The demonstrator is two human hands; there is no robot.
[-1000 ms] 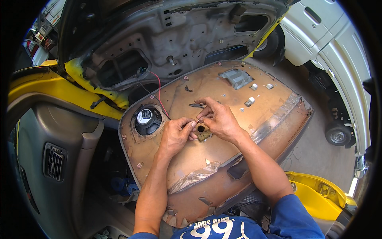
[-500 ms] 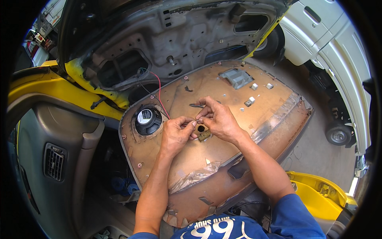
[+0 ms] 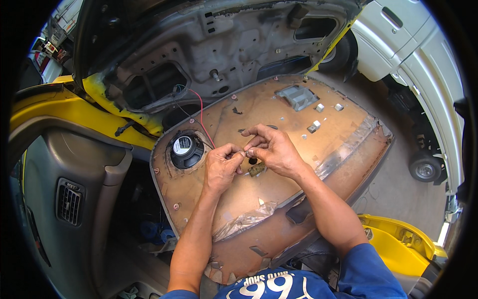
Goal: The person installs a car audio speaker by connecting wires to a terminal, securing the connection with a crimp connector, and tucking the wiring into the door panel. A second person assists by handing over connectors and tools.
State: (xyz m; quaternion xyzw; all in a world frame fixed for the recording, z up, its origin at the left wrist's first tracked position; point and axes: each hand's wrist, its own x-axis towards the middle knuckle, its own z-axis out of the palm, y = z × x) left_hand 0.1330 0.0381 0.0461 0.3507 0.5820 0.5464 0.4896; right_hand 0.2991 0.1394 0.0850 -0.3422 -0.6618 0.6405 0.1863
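I've got left grip and right grip fingertip-to-fingertip, both pinching a tiny piece, too small to identify; red wire leads away beyond left grip; speaker left of it; brown panel beneath both

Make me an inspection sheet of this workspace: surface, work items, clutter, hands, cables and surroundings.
Surface: tan panel, scuffed, with crumpled clear film toward the person.
Work items: black speaker in the panel's left end.
Clutter: dark object, partly hidden by the right hand; kind unclear.
Hands: left hand and right hand meet above the panel, fingers pinched; what is between them is too small to tell.
Cables: red wire runs from beside the metal shell to behind the left hand.
Surroundings: grey dashboard at left, white vehicle at right.
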